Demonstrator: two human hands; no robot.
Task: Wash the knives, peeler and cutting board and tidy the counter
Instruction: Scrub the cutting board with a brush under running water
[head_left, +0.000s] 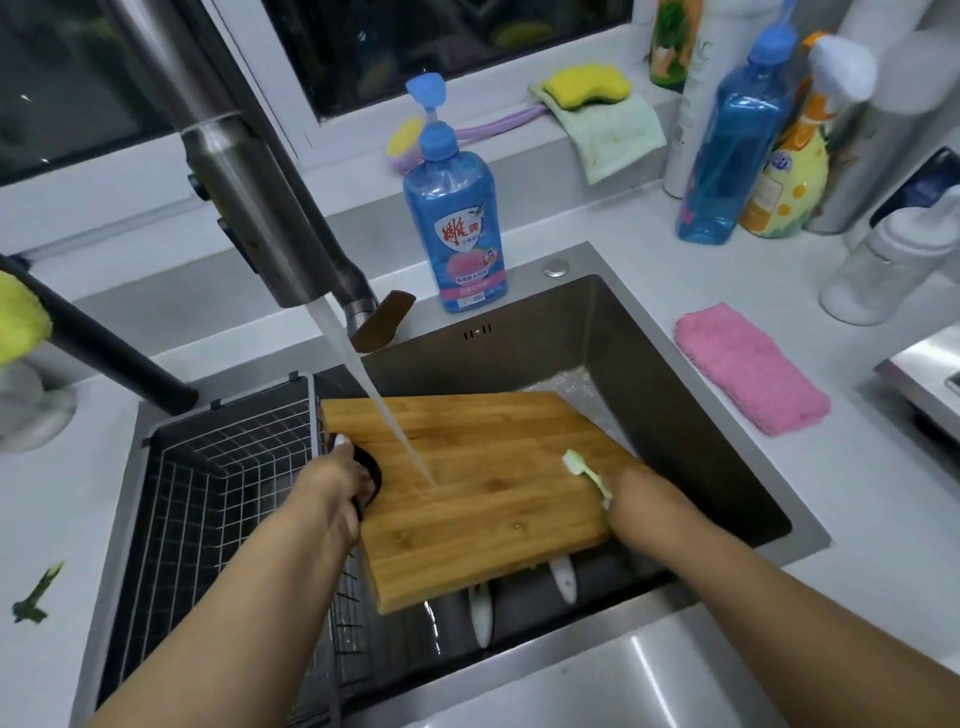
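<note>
A wooden cutting board (483, 483) lies tilted over the steel sink (675, 415), under running water from the faucet (249, 197). My left hand (343, 483) grips the board by the black handle ring at its left edge. My right hand (639, 493) holds a pale green cloth or sponge (584, 467) against the board's right side. Two white handles (563, 577) stick out from beneath the board's near edge in the sink; their blades are hidden.
A wire drain basket (218, 488) sits in the sink's left part. Blue dish soap bottle (452, 228) stands behind the sink. A pink cloth (748, 369) lies on the right counter, several bottles at back right. A green vegetable scrap (39, 595) lies on the left counter.
</note>
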